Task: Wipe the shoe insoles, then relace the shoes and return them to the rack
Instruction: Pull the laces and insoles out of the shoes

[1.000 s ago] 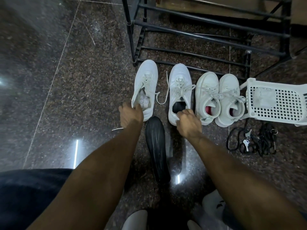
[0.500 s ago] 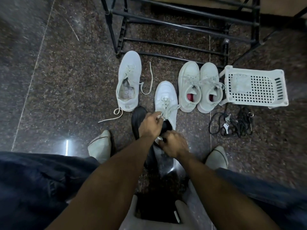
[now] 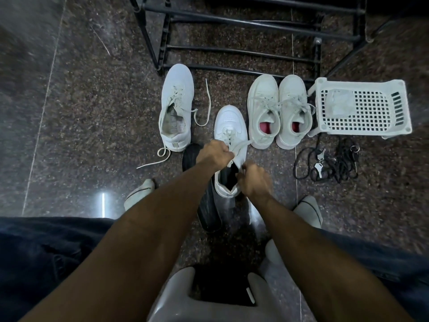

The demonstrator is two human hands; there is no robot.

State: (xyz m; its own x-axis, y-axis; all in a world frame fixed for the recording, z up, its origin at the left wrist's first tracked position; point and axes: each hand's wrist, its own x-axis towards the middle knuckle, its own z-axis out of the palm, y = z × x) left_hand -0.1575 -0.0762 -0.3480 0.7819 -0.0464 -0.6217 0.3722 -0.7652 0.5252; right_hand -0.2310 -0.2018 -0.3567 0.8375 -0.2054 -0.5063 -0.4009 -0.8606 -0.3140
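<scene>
Both hands have left the two separate sneakers they touched a second ago and now meet over one, which has been drawn away from the rack toward the person. Left hand (image 3: 214, 153) is curled, pinching a lace (image 3: 241, 145) just above the tongue of the middle white sneaker (image 3: 229, 126). Right hand (image 3: 254, 180) is curled at the shoe's near right side, beside its dark opening; whether it holds a lace end cannot be seen.

A black insole (image 3: 207, 210) lies on the floor just left of and partly under this sneaker, so it looks not yet put back. Further left sits its partner sneaker (image 3: 177, 98), laces loose and trailing on the floor. To the right stands a second white pair (image 3: 278, 105), laced, with red insoles inside. A white basket (image 3: 362, 108) lies beyond them, black cords (image 3: 334, 163) near it.

All four shoes stand on the floor before the black rack (image 3: 243, 38), none returned. Lacing appears under way, with much left.
</scene>
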